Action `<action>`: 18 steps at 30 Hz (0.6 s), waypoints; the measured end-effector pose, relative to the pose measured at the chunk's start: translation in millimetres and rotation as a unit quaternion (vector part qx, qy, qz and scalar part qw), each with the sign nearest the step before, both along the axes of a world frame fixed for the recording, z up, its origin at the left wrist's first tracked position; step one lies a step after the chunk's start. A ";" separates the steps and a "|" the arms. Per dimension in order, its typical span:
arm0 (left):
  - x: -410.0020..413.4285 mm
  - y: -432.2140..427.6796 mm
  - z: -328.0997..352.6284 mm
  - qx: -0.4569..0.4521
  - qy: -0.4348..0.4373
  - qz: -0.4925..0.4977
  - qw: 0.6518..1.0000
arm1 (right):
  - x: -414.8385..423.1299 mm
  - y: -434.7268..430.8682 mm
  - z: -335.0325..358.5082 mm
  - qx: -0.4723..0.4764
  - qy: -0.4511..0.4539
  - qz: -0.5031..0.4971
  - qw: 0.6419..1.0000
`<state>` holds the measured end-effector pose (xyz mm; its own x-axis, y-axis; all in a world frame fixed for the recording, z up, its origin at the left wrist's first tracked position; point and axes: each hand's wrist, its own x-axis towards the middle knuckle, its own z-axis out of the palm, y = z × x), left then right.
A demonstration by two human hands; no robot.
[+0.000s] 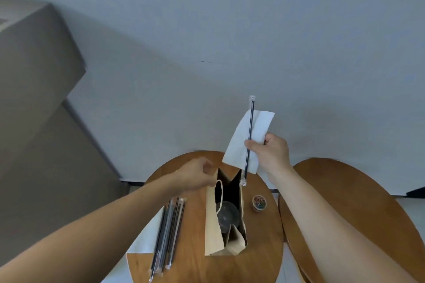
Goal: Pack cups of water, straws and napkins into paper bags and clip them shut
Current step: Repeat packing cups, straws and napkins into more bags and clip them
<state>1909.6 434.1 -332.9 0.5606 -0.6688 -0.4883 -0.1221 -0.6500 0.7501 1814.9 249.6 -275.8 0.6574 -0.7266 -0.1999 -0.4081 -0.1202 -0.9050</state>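
**While left hand [197, 174] held paper bag [212, 232] open, right hand [271, 154] held straw [249, 135] and napkin [236, 147] above it**

As the paper bag stood upright on the round wooden table [259, 255], its mouth gaped toward the camera, with a clear cup [226, 216] visible inside. Left hand was curled, pinching the bag's far-left rim. Right hand was closed round the wrapped black straw and white napkin together, thumb across the front, both raised above the bag's right side. Straw was near upright, lower tip at the bag's right rim; touching or not, could not tell. Spare wrapped straws [170, 232] lay left of the bag on a white napkin stack [145, 239]. Small tub of coloured paper clips [259, 202] sat just right of the bag. Second wooden top [345, 190] was at right, cardboard boxes [34, 76] at left.
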 end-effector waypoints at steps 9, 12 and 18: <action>-43.3 -15.6 -67.3 0.167 -0.013 -0.072 0.983 | 54.5 17.2 -48.5 -0.022 0.115 -0.023 0.993; -45.9 -15.0 -73.0 0.144 0.014 -0.022 0.989 | 58.4 32.5 -69.8 0.014 0.158 -0.039 0.987; -38.1 2.8 -89.2 0.131 0.026 0.071 0.989 | 35.4 43.7 -90.9 -0.006 0.195 -0.033 0.980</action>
<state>1871.6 436.9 -422.1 0.6098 -0.4323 -0.6643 0.0186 -0.8301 0.5573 1850.3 293.4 -366.7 0.4845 -0.7686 -0.4178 -0.7299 -0.0920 -0.6773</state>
